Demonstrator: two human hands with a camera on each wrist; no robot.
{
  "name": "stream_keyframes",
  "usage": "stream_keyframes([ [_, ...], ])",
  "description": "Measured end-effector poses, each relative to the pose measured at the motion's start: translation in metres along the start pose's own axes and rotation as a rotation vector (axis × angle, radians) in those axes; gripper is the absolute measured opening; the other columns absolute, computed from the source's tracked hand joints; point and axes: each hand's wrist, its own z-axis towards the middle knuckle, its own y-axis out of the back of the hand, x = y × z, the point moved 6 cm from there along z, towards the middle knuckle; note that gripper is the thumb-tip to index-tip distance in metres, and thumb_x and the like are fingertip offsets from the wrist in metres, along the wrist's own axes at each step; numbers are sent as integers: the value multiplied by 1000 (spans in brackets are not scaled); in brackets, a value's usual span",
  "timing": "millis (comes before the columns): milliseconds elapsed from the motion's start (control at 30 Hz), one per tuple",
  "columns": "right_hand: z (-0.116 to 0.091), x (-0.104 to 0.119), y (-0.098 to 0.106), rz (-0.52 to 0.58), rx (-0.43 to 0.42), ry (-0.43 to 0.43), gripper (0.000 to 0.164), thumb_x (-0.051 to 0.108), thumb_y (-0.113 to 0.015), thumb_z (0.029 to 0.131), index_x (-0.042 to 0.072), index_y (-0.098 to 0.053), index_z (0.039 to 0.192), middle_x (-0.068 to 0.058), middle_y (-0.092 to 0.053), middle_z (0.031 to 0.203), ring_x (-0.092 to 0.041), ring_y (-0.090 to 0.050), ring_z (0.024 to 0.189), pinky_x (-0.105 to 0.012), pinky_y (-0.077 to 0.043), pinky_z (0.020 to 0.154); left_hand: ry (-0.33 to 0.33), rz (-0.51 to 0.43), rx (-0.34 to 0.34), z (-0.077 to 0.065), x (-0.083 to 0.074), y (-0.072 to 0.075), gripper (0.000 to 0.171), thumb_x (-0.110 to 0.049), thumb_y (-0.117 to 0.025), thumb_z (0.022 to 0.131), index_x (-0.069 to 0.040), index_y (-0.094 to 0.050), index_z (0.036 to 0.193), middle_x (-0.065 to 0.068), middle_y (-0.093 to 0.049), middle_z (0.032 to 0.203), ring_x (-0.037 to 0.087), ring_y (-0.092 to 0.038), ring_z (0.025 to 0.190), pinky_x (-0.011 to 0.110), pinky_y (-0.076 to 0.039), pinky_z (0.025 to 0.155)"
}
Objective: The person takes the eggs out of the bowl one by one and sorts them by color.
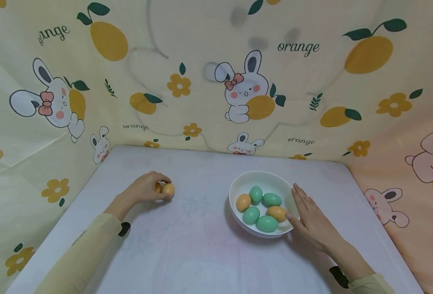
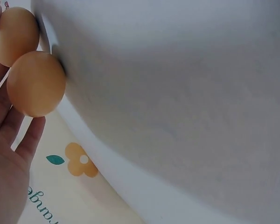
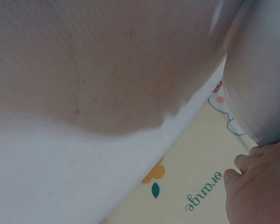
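My left hand (image 1: 148,188) is at the left of the table, its fingers and thumb around two brownish-orange eggs, the nearer egg (image 2: 36,84) touching the other egg (image 2: 15,36). On the right stands a white bowl (image 1: 238,179) with several green eggs (image 1: 267,223) and two orange eggs (image 1: 244,202) inside. Against the bowl's right side lies my right hand (image 1: 317,224), fingers straight along the outside and thumb at the rim. In the right wrist view, the fingers of that hand (image 3: 261,182) meet the bowl's outer wall (image 3: 259,74).
A white cloth covers the table (image 1: 201,261). Behind it and at both sides hangs a cream curtain (image 1: 194,36) printed with rabbits and oranges. The table's far edge runs behind the bowl.
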Motion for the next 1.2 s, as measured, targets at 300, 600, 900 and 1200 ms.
stream_keyframes([
  [300, 0, 0, 0, 4, 3, -5, 78, 37, -51, 109, -1, -12, 165, -18, -12, 173, -33, -9, 160, -26, 4, 125, -11, 7, 9, 1, 3, -2, 53, -43, -87, 84, -11, -73, 124, 7, -71, 123, 24, -62, 107, 48, -52, 95],
  [600, 0, 1, 0, 2, 4, -8, 78, 37, -52, 108, -1, -13, 165, -18, -13, 173, -32, -9, 160, -40, -6, 129, -28, 10, 9, 0, 4, -1, 59, -43, -87, 84, -9, -71, 129, 8, -70, 127, 25, -63, 108, 50, -52, 98],
  [900, 0, 1, 0, 4, 10, -16, 78, 38, -51, 109, -1, -13, 165, -18, -12, 173, -36, -11, 159, -31, 1, 127, -19, -23, -11, -3, 0, 3, 65, -45, -86, 85, -10, -66, 137, 13, -65, 139, 36, -58, 129, 58, -44, 109],
  [1200, 0, 0, 0, 5, 8, -17, 78, 38, -51, 108, 0, -12, 165, -18, -12, 173, -35, -10, 159, -31, 0, 127, -181, -73, -153, -5, -30, 13, 46, -25, -81, 91, -9, -68, 132, 10, -68, 134, 34, -60, 128, 56, -46, 109],
])
